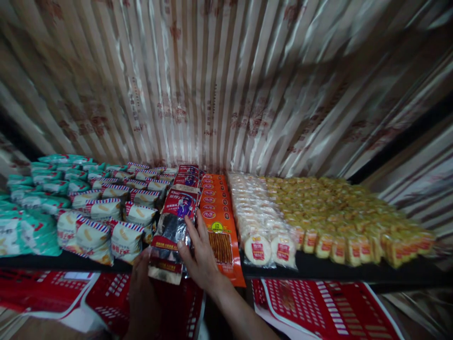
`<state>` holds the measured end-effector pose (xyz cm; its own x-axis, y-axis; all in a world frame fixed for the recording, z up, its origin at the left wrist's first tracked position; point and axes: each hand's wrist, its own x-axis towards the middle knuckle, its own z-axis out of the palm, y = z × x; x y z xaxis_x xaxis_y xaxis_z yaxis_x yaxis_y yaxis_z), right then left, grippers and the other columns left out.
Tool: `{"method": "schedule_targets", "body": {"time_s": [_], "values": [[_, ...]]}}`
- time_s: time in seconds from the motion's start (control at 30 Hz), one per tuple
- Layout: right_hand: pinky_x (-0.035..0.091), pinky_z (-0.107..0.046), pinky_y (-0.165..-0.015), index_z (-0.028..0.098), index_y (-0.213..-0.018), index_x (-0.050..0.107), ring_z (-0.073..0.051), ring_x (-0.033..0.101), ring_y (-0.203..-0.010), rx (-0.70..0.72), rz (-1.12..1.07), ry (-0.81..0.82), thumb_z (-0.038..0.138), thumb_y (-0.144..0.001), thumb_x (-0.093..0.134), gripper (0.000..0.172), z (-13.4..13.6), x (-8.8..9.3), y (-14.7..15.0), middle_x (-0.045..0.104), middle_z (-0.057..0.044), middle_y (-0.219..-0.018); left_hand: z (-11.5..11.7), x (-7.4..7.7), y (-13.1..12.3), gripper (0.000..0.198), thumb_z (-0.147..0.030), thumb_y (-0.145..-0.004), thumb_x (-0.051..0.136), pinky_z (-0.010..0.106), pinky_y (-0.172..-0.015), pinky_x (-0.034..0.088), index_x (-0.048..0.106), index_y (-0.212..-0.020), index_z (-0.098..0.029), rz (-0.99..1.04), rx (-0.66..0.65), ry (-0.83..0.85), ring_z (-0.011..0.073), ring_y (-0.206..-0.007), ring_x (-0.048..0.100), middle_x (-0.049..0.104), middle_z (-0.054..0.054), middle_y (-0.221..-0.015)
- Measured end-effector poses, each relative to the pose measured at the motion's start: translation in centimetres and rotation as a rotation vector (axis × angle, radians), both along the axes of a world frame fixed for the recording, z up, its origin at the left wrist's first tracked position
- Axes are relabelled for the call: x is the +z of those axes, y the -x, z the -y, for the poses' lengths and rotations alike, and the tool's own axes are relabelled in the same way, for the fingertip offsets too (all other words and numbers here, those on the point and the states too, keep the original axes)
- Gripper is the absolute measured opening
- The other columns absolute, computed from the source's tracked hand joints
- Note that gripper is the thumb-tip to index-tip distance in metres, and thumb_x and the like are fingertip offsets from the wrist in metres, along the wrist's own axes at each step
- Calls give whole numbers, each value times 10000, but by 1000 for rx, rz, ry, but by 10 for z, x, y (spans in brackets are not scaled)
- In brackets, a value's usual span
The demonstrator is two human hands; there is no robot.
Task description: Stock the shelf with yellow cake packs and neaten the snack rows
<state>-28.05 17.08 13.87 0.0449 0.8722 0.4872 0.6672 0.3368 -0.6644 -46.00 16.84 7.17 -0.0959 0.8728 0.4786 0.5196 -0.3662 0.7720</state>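
A row of dark red and black snack packets [173,226] lies front to back on the black shelf, the nearest one reaching over its front edge. My right hand [198,257] rests on the right side of these packets, thumb and fingers spread. At their lower left is my left hand [141,283], dim and partly in shadow; its fingers are too dark to make out. Orange packets [221,226] with a window of brown sticks lie just right of the red and black ones, beside my right hand.
White-and-blue striped bags [127,238] and green bags [40,231] fill the shelf's left. White round crackers [258,250] and yellow packs [354,248] stand to the right. Red baskets [318,307] sit below the shelf [311,269]; a striped curtain [219,85] hangs behind.
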Motion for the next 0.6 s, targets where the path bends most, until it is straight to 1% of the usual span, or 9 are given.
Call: {"method": "schedule_targets", "body": {"time_s": [0.07, 0.13, 0.23, 0.37, 0.43, 0.53, 0.6], "values": [[267, -485, -1100, 235, -1432, 262, -266, 115, -1399, -4, -15, 5, 328, -912, 438, 557, -1, 0, 1, 18, -79, -1542, 0, 4, -1, 361, -252, -764, 500, 412, -875, 517, 606, -1101, -177, 11, -29, -43, 258, -1040, 598, 619, 109, -1109], [278, -483, -1095, 229, -1420, 286, -264, 129, -1398, -17, -23, 6, 324, -912, 436, 538, -1, 0, 1, 34, -88, -1541, 0, 6, -1, 324, -272, -784, 488, 419, -860, 521, 639, -1060, -197, 27, -49, -34, 258, -1042, 595, 607, 103, -1116], [272, -495, -1095, 235, -1413, 295, -261, 128, -1399, -42, -20, -23, 318, -913, 434, 525, -2, 0, -1, 72, -89, -1537, 0, 9, -1, 279, -291, -754, 537, 471, -899, 488, 685, -981, -226, 85, -58, 47, 294, -1093, 561, 602, 97, -1133], [280, -508, -1088, 255, -1435, 230, -260, 129, -1399, -57, 19, -27, 306, -907, 434, 568, -1, -1, -1, 80, -83, -1536, 1, 16, -1, 264, -292, -702, 591, 518, -974, 417, 703, -935, -237, 191, -49, 132, 331, -1162, 506, 618, 93, -1127], [263, -537, -1087, 262, -1441, 210, -277, 101, -1402, -62, 61, -52, 307, -898, 445, 593, -1, 0, -1, 68, -74, -1538, 3, 22, -4, 283, -296, -674, 618, 511, -984, 413, 698, -940, -242, 258, -49, 166, 327, -1147, 520, 632, 80, -1107], [232, -577, -1083, 267, -1444, 189, -294, 73, -1403, -64, 102, -105, 306, -894, 441, 607, 0, 4, -2, 53, -63, -1540, 5, 31, -8, 288, -281, -671, 623, 470, -932, 468, 682, -950, -242, 355, -30, 230, 301, -1071, 574, 640, 66, -1100], [225, -591, -1079, 266, -1443, 186, -297, 69, -1402, -63, 123, -121, 295, -895, 433, 602, 1, 8, -2, 50, -60, -1539, 6, 35, -10, 279, -267, -675, 617, 443, -908, 487, 676, -946, -236, 403, -30, 275, 288, -1059, 580, 643, 66, -1097]]}}
